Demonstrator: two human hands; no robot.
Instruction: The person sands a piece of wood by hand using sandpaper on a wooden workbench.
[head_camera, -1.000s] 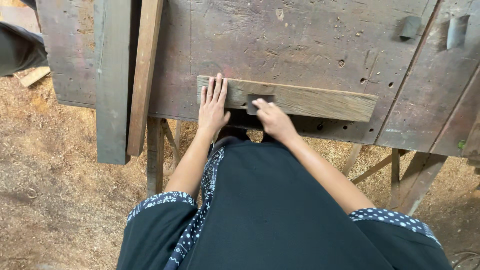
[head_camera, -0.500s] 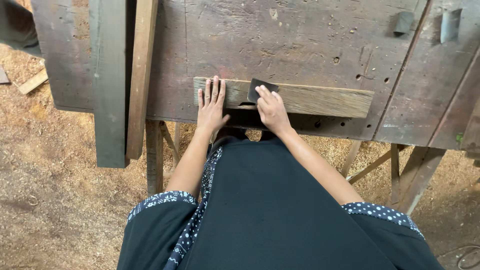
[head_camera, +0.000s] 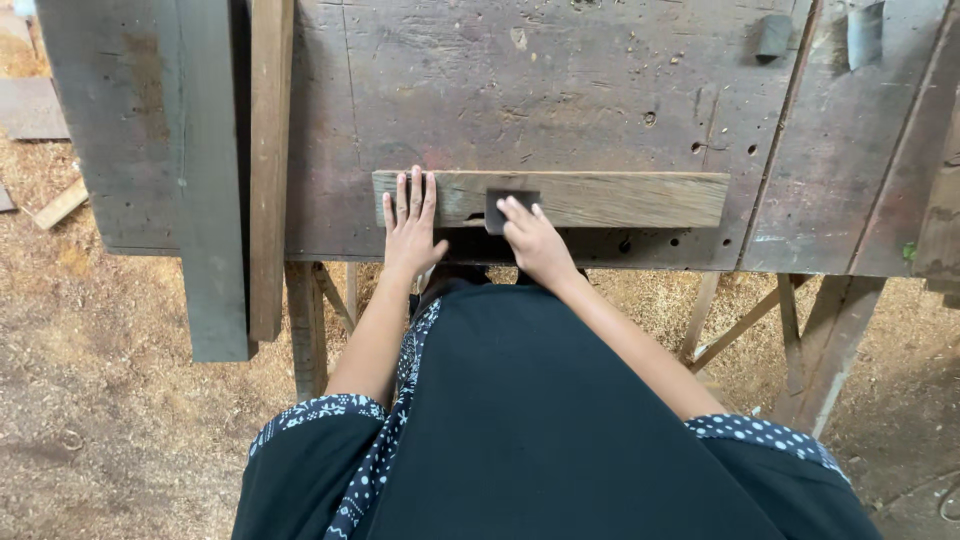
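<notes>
Sanding looks to be the step in hand: a short wooden board (head_camera: 560, 198) lies flat along the near edge of the worn counter (head_camera: 540, 90), and all places below are given relative to that board. Left hand (head_camera: 410, 222) rests on the board's left end, open, fingers spread flat, pinning it down. Right hand (head_camera: 532, 240) sits at the board's middle near edge, fingers curled onto a small dark sanding block (head_camera: 503, 203), pressing it on the board's top face. Left of the board, well apart, a long plank (head_camera: 268, 150) and a grey beam (head_camera: 205, 180) overhang the counter. Below, sawdust floor (head_camera: 110, 380). Judgement: next stroke needs steady downward pressure and a firm left hold. Against half a second ago, the block sits a little nearer the board's near edge; left hand unchanged.
</notes>
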